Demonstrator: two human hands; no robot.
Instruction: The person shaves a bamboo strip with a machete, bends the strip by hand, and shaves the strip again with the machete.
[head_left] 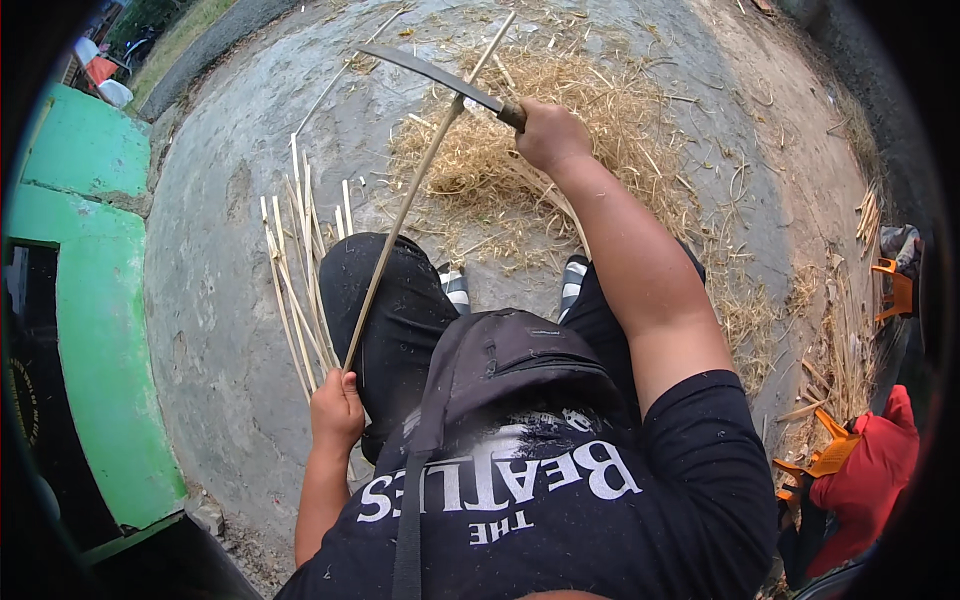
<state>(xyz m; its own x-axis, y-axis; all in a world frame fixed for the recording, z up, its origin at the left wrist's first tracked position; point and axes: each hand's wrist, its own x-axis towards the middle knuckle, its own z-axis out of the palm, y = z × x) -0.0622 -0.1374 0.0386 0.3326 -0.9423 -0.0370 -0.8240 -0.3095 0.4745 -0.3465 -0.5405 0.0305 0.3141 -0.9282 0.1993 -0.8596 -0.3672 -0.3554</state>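
My left hand (338, 408) is closed round the lower end of a long, thin bamboo strip (398, 232), which slants up and away across my left knee. In my right hand (553, 134) is the wooden handle of a long knife (432, 72) with a slightly curved blade. The blade points to the left and crosses the strip near its upper part, close to a darker node. Whether the edge bites into the strip I cannot tell. More pale bamboo strips (290, 270) lie in a loose bundle beside my left leg.
A heap of curly shavings (560, 130) covers the concrete ahead of my feet. To the left stands a green wall (95, 290) with a dark opening. At the right are orange chairs (835, 450), a person in red (870, 470) and more strips (850, 350). A dark bag (520, 360) hangs at my front.
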